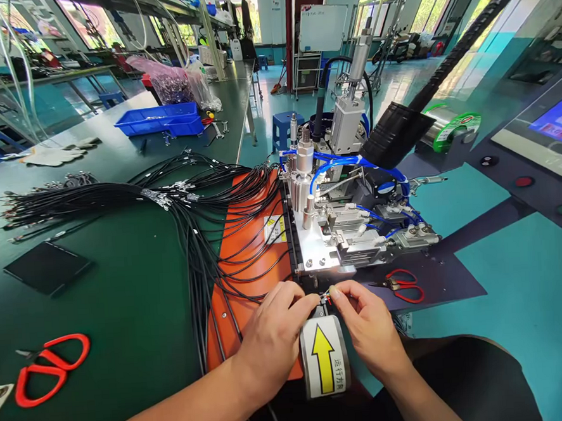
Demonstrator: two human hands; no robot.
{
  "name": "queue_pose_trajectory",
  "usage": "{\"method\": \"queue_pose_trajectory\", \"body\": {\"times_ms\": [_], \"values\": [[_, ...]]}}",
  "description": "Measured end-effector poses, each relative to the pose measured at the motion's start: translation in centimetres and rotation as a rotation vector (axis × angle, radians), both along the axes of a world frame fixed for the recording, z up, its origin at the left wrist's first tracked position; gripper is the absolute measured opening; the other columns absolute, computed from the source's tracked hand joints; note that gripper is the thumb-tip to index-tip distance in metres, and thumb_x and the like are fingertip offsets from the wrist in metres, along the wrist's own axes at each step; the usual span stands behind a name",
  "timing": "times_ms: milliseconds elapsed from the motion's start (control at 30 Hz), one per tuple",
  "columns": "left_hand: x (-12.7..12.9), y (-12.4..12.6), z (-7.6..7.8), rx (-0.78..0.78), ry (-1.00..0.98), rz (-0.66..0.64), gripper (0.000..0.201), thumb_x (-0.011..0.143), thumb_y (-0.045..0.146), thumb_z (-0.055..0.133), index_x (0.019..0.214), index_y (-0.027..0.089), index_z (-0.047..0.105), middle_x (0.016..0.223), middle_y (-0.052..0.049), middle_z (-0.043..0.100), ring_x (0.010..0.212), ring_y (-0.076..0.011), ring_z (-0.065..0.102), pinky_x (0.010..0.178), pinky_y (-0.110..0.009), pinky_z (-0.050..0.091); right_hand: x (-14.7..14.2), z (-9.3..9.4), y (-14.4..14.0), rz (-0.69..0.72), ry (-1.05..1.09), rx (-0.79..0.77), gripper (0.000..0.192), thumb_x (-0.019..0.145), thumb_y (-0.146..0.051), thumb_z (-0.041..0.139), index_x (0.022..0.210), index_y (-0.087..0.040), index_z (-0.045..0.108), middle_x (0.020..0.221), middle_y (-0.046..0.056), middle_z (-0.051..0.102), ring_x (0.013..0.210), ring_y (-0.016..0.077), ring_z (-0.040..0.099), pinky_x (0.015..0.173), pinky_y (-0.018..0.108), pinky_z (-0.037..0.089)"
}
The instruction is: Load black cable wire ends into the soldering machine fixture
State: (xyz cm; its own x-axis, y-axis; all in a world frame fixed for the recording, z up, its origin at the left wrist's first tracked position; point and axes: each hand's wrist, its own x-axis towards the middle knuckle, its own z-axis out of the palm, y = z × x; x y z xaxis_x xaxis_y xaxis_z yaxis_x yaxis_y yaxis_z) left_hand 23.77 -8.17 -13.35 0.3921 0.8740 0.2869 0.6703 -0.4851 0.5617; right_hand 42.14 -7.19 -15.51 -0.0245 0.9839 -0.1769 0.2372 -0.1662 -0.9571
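While both hands [323,325] pinch thin wires [326,295], fingertips nearly meet.

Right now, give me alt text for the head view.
Both hands, left hand and right hand, pinch thin coloured wire ends at the front of a metal machine. Black cables spread across an orange mat; red scissors lie left.

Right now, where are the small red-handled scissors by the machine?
In the head view, the small red scissors lie on the dark mat right of the right hand, just below the metal machine.
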Motion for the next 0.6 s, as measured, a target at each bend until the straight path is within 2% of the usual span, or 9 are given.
{"method": "queue_pose_trajectory", "body": {"times_ms": [600], "values": [[0.14,0.05,0.16,-0.017,0.024,0.001,0.026,0.091,0.006,0.052,0.110,0.016,0.066,0.091,-0.006,0.054,0.084,-0.0209,0.049,0.075,-0.034,0.049,0.05,-0.36,-0.02,-0.007,-0.035,0.000,0.037,0.093,-0.055,0.054,0.085,-0.020,0.063,0.076,0.001,0.062,0.068,0.0158,0.054,0.061,0.025,0.043]]}}
